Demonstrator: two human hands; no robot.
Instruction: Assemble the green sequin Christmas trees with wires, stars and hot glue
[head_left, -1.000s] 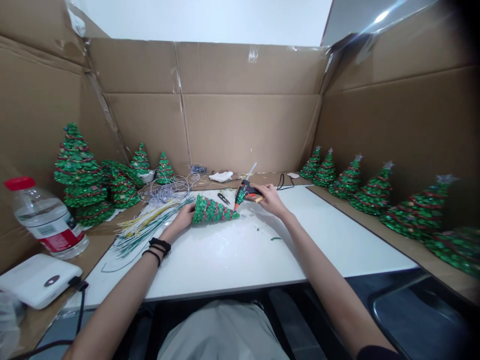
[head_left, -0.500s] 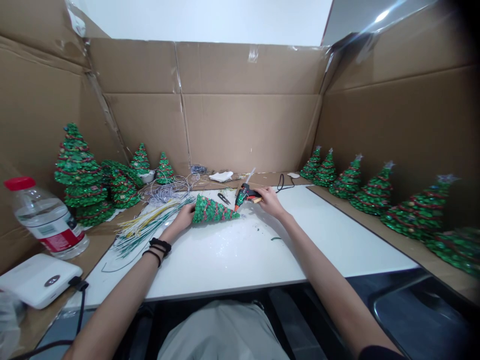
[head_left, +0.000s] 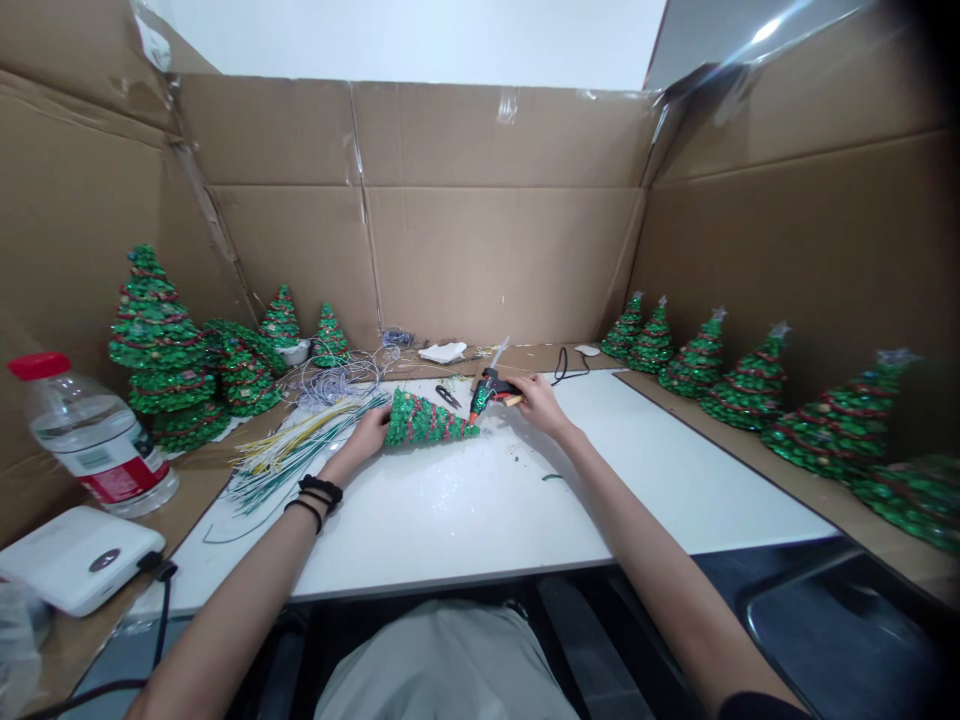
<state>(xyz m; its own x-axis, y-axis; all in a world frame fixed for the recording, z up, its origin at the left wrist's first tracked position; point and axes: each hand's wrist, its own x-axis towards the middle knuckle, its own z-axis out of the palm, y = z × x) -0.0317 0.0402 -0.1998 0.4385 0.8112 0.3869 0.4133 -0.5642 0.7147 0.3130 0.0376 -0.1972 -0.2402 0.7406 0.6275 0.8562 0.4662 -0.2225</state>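
Note:
A small green Christmas tree (head_left: 427, 418) with red garland lies on its side above the white board (head_left: 450, 520), its tip pointing right. My left hand (head_left: 370, 432) is closed on its wide base; some fingers are hidden behind it. In my right hand (head_left: 538, 402) is a hot glue gun (head_left: 489, 390), dark with an orange nozzle and a pale glue stick out of its back. The nozzle is at the tree's tip; whether it touches I cannot tell. Just behind the tree lie small thread snips (head_left: 448, 397).
Green and yellow wires (head_left: 292, 455) and a silvery wire tangle (head_left: 337, 380) lie left. Finished trees (head_left: 825, 415) line the right edge; more trees (head_left: 157, 340) stand left. Nearer are a water bottle (head_left: 97, 440) and a white box-like device (head_left: 79, 560). Cardboard walls (head_left: 495, 240) enclose the board.
Almost nothing differs. Both hands, the tree and the glue gun keep their places, with the nozzle still at the tip.

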